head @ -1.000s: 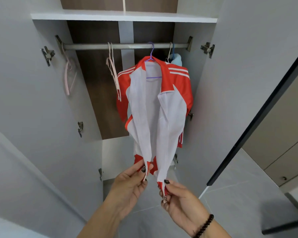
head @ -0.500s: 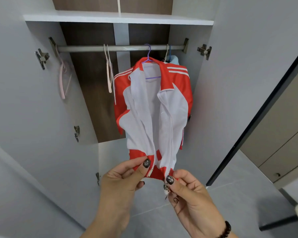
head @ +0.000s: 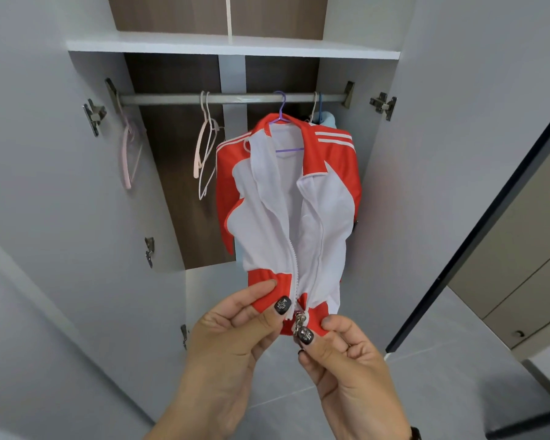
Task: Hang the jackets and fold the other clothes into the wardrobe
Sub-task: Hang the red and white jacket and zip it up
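A red and white jacket hangs on a purple hanger from the wardrobe rail. Its front is unzipped, showing the white lining. My left hand pinches the red hem on the left side of the zip. My right hand pinches the metal zip slider at the bottom of the right side. The two zip ends meet between my thumbs. A light blue garment hangs behind the jacket, mostly hidden.
Bare pink and white hangers hang left of the jacket, another pink one at the rail's left end. Both wardrobe doors stand wide open. A white shelf runs above the rail. A dark door frame slants at right.
My hands have drawn the two front edges of the jacket together, from spread apart to touching at the hem. My right hand now holds the zip slider.
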Demonstrator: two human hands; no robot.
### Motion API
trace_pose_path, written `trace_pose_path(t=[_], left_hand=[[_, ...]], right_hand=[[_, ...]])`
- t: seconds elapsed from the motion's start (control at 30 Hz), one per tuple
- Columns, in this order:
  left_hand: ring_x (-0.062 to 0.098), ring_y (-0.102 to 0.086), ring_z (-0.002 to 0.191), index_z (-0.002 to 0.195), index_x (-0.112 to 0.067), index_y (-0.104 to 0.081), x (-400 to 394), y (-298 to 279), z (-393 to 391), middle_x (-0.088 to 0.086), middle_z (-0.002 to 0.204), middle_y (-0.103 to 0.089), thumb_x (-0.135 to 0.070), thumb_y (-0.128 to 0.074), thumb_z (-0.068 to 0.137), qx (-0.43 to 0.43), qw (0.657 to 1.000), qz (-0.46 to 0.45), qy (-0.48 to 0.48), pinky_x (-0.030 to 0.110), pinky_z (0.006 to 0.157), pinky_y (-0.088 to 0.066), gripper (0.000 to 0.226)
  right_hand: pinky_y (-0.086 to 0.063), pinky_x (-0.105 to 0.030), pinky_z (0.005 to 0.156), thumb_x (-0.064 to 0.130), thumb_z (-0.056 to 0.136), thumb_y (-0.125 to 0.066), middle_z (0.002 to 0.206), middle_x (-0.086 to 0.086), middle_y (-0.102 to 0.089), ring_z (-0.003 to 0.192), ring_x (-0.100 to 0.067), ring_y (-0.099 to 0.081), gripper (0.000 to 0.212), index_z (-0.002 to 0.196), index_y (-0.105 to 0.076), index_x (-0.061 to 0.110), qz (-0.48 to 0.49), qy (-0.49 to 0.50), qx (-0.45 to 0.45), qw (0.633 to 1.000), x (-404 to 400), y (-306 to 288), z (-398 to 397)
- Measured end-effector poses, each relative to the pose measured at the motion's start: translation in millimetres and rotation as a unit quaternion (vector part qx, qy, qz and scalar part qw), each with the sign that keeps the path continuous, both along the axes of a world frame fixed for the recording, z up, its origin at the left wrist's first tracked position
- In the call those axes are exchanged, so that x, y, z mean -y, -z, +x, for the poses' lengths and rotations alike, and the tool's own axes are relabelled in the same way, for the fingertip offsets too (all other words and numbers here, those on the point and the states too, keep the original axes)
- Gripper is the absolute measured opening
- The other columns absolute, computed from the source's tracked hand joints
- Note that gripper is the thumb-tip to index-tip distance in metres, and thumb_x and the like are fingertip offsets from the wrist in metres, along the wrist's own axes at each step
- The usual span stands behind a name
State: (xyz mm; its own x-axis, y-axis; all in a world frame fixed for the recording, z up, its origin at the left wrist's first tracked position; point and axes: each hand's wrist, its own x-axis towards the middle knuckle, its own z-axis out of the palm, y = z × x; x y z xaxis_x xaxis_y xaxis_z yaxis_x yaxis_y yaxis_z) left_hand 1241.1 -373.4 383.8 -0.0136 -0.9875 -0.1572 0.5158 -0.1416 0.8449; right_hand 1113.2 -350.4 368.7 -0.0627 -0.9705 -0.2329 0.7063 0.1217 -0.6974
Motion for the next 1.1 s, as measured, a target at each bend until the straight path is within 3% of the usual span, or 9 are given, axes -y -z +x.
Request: trace_pose_path(t=[0.23, 0.4, 0.6, 1.1], left_hand=[[0.018, -0.074, 0.082, 0.086, -0.024, -0.079, -5, 1, 3, 0.008, 0.09, -0.077, -0.024, -0.081, 0.037, 0.035, 0.999, 0.009, -0.021, 0.021, 0.059, -0.056, 0.049], [0.016, -0.074, 0.076, 0.082, -0.024, -0.08, -6, 1, 2, 0.004, 0.076, -0.075, -0.022, -0.079, 0.04, 0.037, 0.999, -0.002, -0.031, 0.019, 0.059, -0.056, 0.043], [0.017, -0.074, 0.085, 0.085, -0.029, -0.079, -7, 2, 1, 0.005, 0.09, -0.077, -0.029, -0.081, 0.039, 0.062, 0.998, -0.004, -0.029, 0.02, 0.062, -0.057, 0.046], [0.018, -0.074, 0.075, 0.081, -0.024, -0.079, 0, 6, -3, 0.011, 0.079, -0.076, -0.026, -0.081, 0.041, 0.101, 0.994, -0.026, -0.025, 0.018, 0.062, -0.056, 0.04]], right_hand=[[-0.053, -0.026, 0.044, -0.015, 0.05, -0.065, 0.063, -0.019, -0.067, 0.05, -0.022, -0.065, 0.025, 0.055, -0.066, 0.01, 0.022, -0.008, 0.011, 1.0, -8, 2, 12], [-0.054, -0.026, 0.044, -0.016, 0.049, -0.066, 0.062, -0.02, -0.065, 0.049, -0.023, -0.065, 0.024, 0.06, -0.064, 0.005, 0.042, 0.015, 0.014, 0.999, -11, 3, 13], [-0.054, -0.026, 0.043, -0.015, 0.049, -0.066, 0.063, -0.021, -0.067, 0.05, -0.024, -0.067, 0.023, 0.059, -0.064, 0.005, 0.055, 0.033, 0.013, 0.998, -12, 2, 13], [-0.053, -0.022, 0.041, -0.014, 0.053, -0.063, 0.066, -0.019, -0.07, 0.049, -0.022, -0.067, 0.025, 0.07, -0.057, 0.002, 0.101, 0.043, 0.054, 0.992, -3, 0, 10]])
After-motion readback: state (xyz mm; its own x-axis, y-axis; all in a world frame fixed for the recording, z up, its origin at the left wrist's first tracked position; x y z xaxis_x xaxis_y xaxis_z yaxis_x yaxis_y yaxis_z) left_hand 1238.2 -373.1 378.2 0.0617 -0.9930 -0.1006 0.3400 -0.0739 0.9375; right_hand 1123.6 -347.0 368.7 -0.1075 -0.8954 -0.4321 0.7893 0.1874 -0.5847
